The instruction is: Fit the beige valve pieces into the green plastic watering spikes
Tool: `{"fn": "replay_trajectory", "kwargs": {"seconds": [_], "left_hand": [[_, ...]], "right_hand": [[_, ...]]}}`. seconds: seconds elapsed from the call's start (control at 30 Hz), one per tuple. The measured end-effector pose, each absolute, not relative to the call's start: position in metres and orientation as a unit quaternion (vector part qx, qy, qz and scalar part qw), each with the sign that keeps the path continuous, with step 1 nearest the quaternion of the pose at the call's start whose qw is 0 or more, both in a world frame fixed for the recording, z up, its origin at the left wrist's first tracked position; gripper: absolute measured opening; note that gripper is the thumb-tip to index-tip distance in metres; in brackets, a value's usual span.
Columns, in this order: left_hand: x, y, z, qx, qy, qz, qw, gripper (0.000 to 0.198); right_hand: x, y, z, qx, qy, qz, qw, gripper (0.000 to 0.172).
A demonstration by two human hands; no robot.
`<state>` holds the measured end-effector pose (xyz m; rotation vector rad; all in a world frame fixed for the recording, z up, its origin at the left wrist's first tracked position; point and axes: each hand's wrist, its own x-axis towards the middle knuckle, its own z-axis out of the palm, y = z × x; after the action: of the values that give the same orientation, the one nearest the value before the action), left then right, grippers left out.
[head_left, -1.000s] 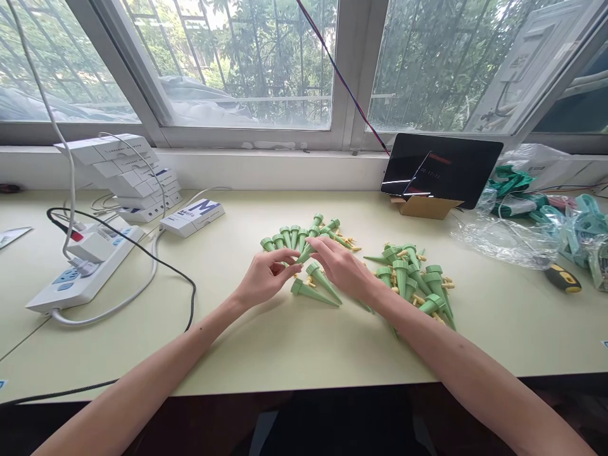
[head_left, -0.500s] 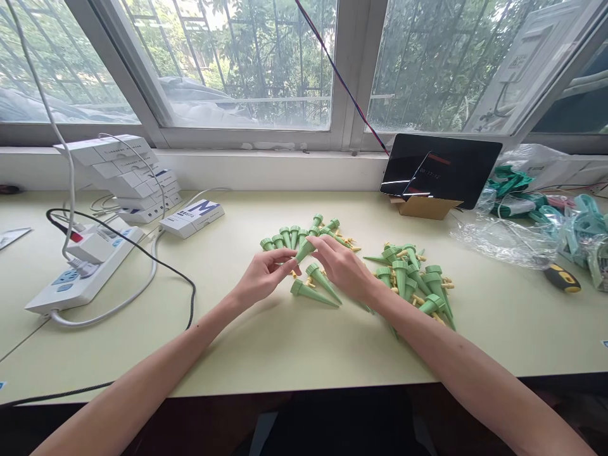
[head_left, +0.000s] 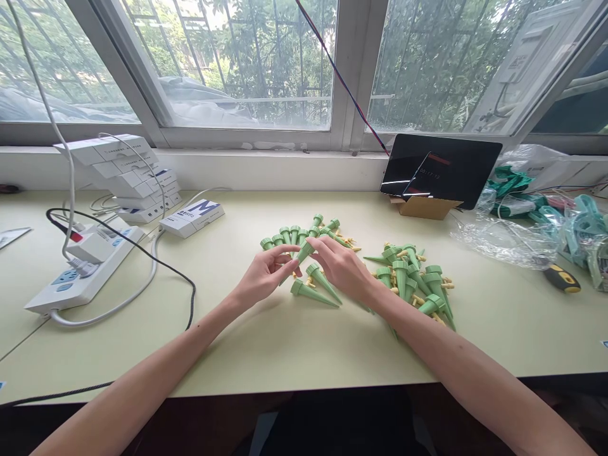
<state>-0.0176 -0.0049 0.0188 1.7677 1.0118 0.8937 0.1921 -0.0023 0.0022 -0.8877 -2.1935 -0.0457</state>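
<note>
Between my two hands is a green plastic plant watering spike (head_left: 304,251), tilted with its narrow end down to the left. My left hand (head_left: 260,276) pinches its lower body between thumb and fingers. The fingers of my right hand (head_left: 339,261) close on its wider cap end, which they partly cover. Just below lie two loose spikes, an upper spike (head_left: 323,281) and a lower spike (head_left: 313,294). Behind my hands several spikes (head_left: 294,235) lie in a fanned row. A heap of green spikes with yellow valves (head_left: 412,278) sits right of my right hand.
At the left are a power strip (head_left: 90,269) with cables, a stack of white boxes (head_left: 126,177) and a single white box (head_left: 192,218). A tablet (head_left: 441,170) leans on a cardboard stand (head_left: 425,208). Plastic wrap (head_left: 506,240) and a yellow-black tool (head_left: 562,278) lie right.
The held spike has shifted slightly, and its narrow end now shows below my left fingers. Both hands stay in nearly the same place.
</note>
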Motion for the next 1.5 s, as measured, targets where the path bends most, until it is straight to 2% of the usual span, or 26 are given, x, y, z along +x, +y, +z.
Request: {"fn": "replay_trajectory", "kwargs": {"seconds": [0.33, 0.7, 0.93, 1.23, 1.5], "left_hand": [[-0.017, -0.006, 0.020, 0.723, 0.402, 0.348, 0.441, 0.055], [-0.017, -0.004, 0.018, 0.715, 0.419, 0.361, 0.428, 0.054], [-0.016, -0.001, 0.018, 0.666, 0.442, 0.427, 0.423, 0.052], [-0.018, 0.001, 0.019, 0.645, 0.456, 0.466, 0.399, 0.048], [-0.016, -0.002, 0.020, 0.650, 0.457, 0.474, 0.379, 0.044]], "right_hand": [[0.190, -0.002, -0.003, -0.322, -0.871, -0.010, 0.370, 0.040], [0.188, -0.005, 0.000, -0.351, -0.859, -0.010, 0.373, 0.039], [0.189, -0.006, 0.002, -0.366, -0.856, -0.009, 0.364, 0.035], [0.181, -0.007, -0.007, -0.342, -0.879, -0.037, 0.330, 0.020], [0.169, -0.019, -0.005, -0.261, -0.933, -0.068, 0.237, 0.021]]}}
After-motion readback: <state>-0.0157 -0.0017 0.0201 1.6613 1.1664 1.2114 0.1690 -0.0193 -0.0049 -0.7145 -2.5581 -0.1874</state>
